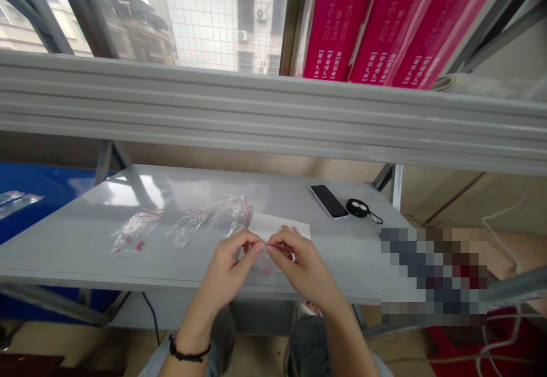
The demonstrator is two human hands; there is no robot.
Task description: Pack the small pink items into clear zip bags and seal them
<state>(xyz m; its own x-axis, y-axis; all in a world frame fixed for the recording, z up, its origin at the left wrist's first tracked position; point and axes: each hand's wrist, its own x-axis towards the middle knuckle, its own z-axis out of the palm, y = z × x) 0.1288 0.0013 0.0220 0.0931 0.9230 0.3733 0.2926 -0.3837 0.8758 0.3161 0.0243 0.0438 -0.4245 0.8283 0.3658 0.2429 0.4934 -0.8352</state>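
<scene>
Above the middle of the bench's (342,269) near edge, two hands pinch a small clear bag (265,265).
Left hand (234,260) and right hand (298,256) are clamped, thumb against forefinger, on its red-lined top, fingertips nearly meeting; both forearms slant inward from the near edge.

On the surface (354,266), bags (226,216) lie left of the sheet (269,226), phone (329,201) and case (357,208) right; boxes (342,18) stand behind the beam (265,115).
</scene>
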